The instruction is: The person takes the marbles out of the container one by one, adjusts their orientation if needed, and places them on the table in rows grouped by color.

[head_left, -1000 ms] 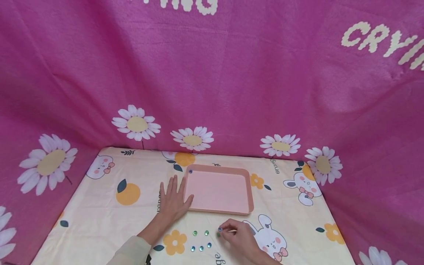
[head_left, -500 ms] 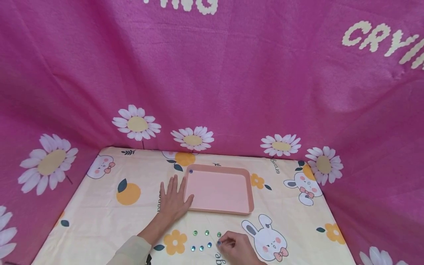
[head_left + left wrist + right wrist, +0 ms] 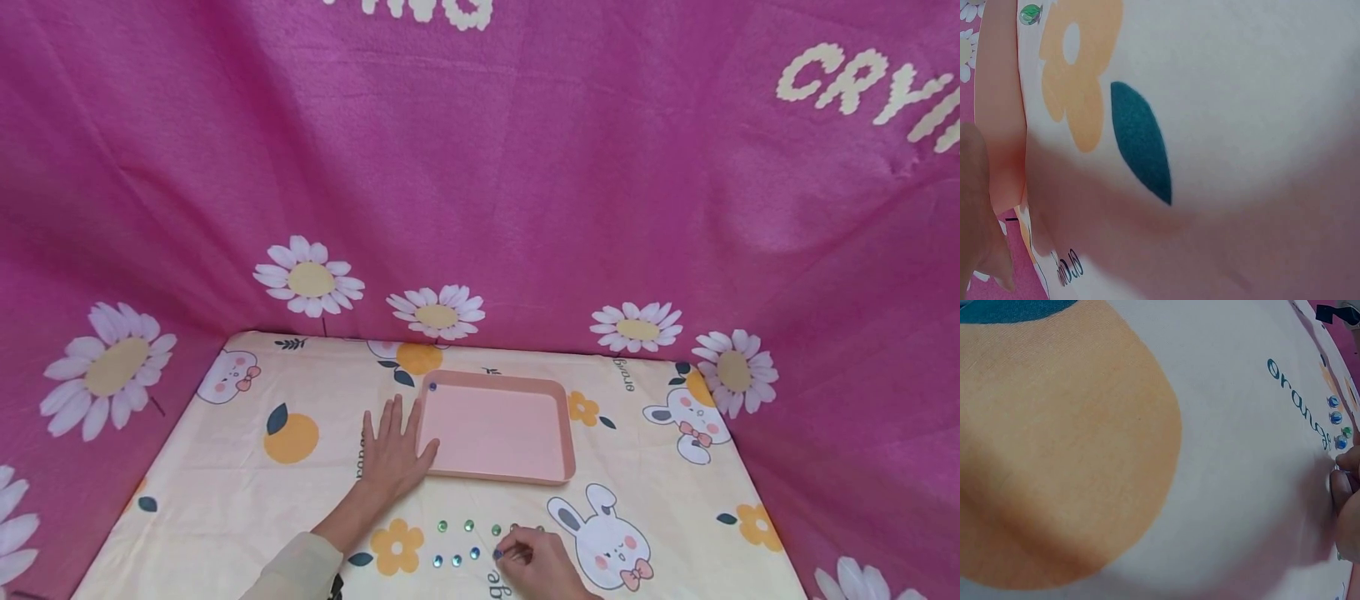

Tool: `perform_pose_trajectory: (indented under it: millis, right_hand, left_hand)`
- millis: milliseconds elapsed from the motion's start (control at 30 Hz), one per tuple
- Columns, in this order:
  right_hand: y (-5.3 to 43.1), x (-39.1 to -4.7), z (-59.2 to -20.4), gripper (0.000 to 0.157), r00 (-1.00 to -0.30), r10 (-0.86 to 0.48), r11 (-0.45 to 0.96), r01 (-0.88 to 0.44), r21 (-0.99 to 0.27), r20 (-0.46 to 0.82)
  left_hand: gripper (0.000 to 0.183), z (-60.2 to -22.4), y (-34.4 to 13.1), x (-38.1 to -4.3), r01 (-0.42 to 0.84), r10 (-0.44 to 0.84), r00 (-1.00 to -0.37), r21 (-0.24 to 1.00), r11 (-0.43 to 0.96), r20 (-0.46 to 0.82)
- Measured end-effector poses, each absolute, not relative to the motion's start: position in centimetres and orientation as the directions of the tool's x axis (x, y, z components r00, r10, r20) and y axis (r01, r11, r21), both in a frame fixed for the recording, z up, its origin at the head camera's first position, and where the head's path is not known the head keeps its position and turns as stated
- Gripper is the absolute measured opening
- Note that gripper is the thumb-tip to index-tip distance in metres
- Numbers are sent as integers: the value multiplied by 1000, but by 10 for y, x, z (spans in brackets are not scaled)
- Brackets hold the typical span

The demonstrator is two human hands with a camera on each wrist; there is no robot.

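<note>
My left hand (image 3: 393, 454) lies flat with fingers spread at the left side of a pink tray (image 3: 562, 433), its thumb over the tray's near-left corner. One blue marble (image 3: 432, 387) sits in the tray's far-left corner. My right hand (image 3: 540, 565) pinches another blue marble (image 3: 498, 554) between thumb and fingertips, low at the cloth, at the right end of a row of blue marbles (image 3: 457, 561). Behind that row are several green marbles (image 3: 469, 526); some by the right hand are partly hidden. In the right wrist view, blue marbles (image 3: 1335, 417) lie beyond the fingertips.
A cream cloth (image 3: 225, 500) printed with oranges, flowers and rabbits covers the table. Magenta curtains (image 3: 525, 183) with daisies stand close around the back and sides. The tray has a low raised rim.
My right hand has moved toward the near edge, carrying the blue marble from beside the green row to the end of the blue row. The left hand and tray have stayed still.
</note>
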State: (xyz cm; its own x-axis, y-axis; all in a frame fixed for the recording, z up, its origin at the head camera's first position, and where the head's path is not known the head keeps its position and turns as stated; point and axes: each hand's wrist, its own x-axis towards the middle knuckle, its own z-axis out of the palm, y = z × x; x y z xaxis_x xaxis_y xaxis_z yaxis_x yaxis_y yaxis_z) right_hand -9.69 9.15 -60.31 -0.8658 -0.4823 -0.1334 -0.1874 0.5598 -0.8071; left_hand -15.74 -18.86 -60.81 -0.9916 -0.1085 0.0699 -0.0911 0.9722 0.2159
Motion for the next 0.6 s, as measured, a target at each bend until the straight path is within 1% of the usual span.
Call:
perform_pose_trajectory:
  millis: [167,600]
  right_hand:
    - [91,-95,-602,16,-862,-481,554,-157,-818,-161]
    - [89,-95,-602,16,-840,-495,571,-123,-812,-221]
  left_hand:
    - [83,-608,-189,-158,-91,-109,-991,209,974,77]
    - [83,-610,-189,-158,-83,-104,-990,210,974,91]
